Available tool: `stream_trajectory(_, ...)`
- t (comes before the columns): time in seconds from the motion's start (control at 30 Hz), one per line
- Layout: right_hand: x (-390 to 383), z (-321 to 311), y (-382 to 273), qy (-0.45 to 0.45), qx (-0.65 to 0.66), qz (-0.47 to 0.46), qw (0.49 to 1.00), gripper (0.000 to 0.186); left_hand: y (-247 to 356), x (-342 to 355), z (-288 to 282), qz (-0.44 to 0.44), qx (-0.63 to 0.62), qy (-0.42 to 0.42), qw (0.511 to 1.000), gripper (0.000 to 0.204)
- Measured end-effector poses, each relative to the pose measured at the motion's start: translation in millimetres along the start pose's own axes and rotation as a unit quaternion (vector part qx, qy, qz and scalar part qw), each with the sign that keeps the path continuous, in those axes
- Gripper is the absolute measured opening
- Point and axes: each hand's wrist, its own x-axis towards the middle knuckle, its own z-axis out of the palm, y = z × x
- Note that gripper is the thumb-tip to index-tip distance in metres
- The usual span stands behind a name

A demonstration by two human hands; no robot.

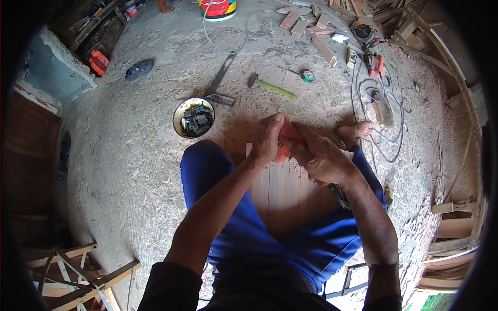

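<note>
Between my legs lies a pale wooden panel (280,194) made of strips, with rows of small dark marks near its far end. Over that end, both my hands are closed around an orange power tool (283,151). My left hand (266,141) grips its left side, thumb on top. On the other side my right hand (326,159) wraps round the tool's rear part, and a black piece sticks out below that wrist. Much of the tool is hidden by the hands, so its exact kind does not show.
Ahead lie a bowl of metal parts (196,120), a carpenter's square (222,78), a green-handled hammer (272,89) and a tape measure (308,76). Cables (399,129) coil right of my bare foot (358,132). Wood offcuts (324,51) pile far right; a wooden frame (98,282) stands near left.
</note>
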Motion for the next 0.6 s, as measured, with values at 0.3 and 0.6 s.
stream_trajectory(0.3, 0.0, 4.5, 5.4, 0.004, 0.007, -0.033, 0.999, 0.054, -7.5, -6.5, 0.0, -0.043, -0.046, -0.005, 0.998, 0.049)
stream_trajectory(0.6, 1.0, 4.4, 4.2, -0.005, -0.021, -0.011, 1.000, 0.057, -15.0, -8.7, -0.1, -0.036, -0.032, -0.007, 0.999, 0.051)
